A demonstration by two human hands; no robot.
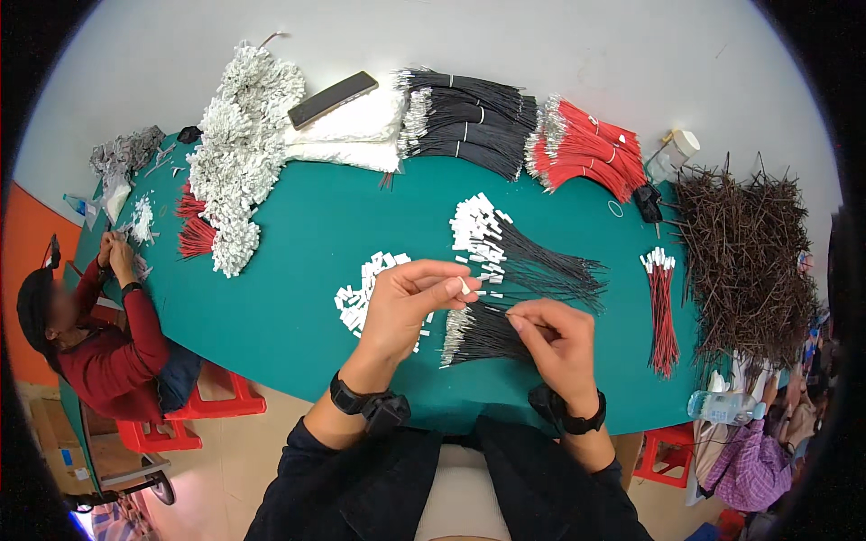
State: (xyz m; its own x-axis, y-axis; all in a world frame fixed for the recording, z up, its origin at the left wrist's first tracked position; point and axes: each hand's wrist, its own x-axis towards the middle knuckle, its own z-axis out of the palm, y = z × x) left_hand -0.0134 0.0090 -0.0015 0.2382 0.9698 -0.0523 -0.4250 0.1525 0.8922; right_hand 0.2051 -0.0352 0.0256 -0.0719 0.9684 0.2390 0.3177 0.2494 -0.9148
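Observation:
Above the middle of the green table, my left hand (397,307) pinches a small white plastic sleeve (465,287) between thumb and fingers. My right hand (559,347) is closed on a thin black wire (500,311), whose far end points toward the sleeve. Whether wire and sleeve touch is too small to tell. Loose white sleeves (361,290) lie in a pile behind and beside my left hand. Between my hands and nearer me rests a bundle of black wires (487,338) with bare silver tips. Beyond my hands, black wires with white sleeves on their ends (541,252) fan out.
Black wire bundles (474,126), red wire bundles (595,149) and a white heap (239,135) line the wall. A dark phone-like box (334,99) tops white bags. Red wires (661,316) and a brown heap (749,261) stand right. Another person (108,352) works at left.

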